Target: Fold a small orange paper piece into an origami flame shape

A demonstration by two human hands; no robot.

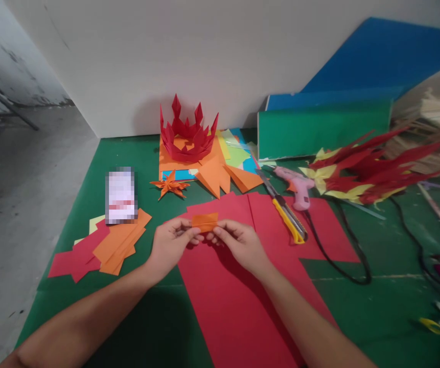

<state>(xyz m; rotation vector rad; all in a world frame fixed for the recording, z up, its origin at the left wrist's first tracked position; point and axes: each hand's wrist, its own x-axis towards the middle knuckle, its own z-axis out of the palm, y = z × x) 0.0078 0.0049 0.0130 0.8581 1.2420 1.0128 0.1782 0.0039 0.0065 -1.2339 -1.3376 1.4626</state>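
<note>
A small folded orange paper strip (205, 222) is pinched from both ends, just above large red paper sheets (235, 301). My left hand (170, 244) grips its left end with closed fingers. My right hand (238, 241) grips its right end the same way. Both forearms reach in from the bottom edge over the green table cover (158, 322).
Cut orange and red paper strips (105, 248) lie at the left, beside a blurred card (120, 196). A red paper crown (187, 134) on orange sheets and a small orange paper star (170, 185) sit behind. A yellow utility knife (286, 214), pink glue gun (298, 186) with black cord, and red-yellow paper leaves (361, 174) lie at the right.
</note>
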